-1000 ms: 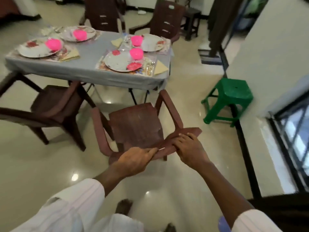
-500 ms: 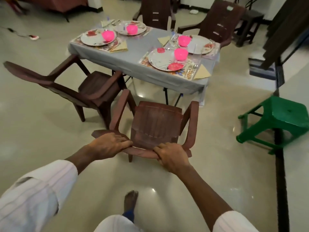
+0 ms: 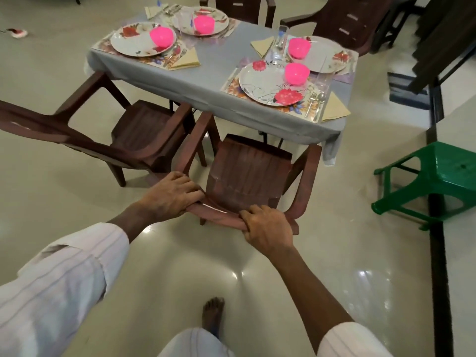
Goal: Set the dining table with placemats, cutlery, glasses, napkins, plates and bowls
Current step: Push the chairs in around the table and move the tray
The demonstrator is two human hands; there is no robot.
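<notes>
With 4 places laid on the dining table (image 3: 206,81) at 12 o'clock, only seating looks left: left hand (image 3: 171,195) and right hand (image 3: 268,229) curl round the top rail of the brown plastic armchair (image 3: 247,171), which next needs a straight push under the table edge.

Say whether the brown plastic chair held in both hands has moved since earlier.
Yes: the brown plastic chair has moved toward the grey-clothed dining table, nearly reaching its edge.
</notes>
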